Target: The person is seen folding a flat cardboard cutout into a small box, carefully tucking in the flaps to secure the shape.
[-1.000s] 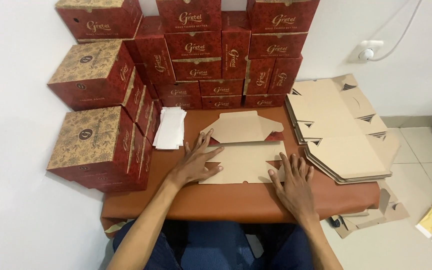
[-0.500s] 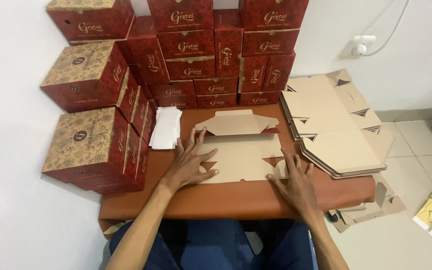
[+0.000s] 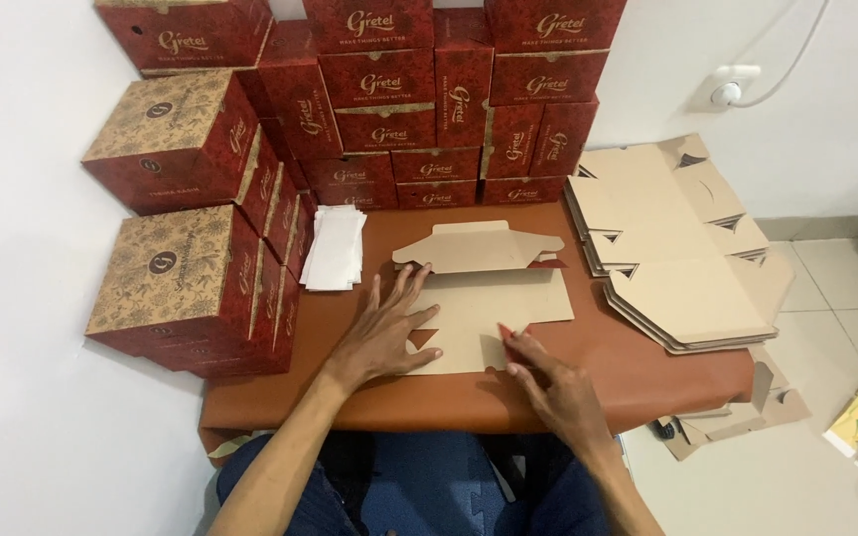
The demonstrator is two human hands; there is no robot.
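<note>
Cardboard blank lies flat at the centre of the frame on the brown tabletop, its upper flap raised toward the stacked red boxes along the top. Left hand rests palm down on the blank's left portion, fingers spread wide. Right hand sits at the lower right edge, fingers pressed together with the tips on a small red tab; whether they pinch it cannot be told. Risks noted: the blank sits near the front edge of the tabletop, so an uneven push could slide it toward the lap; pressure off the score line would likely crease or tear the small tab. Pile of flat blanks at right overhangs the tabletop edge and looks liable to slip to the floor if bumped. White paper stack at left lies just beside the working area and may scatter under a sweeping elbow.
</note>
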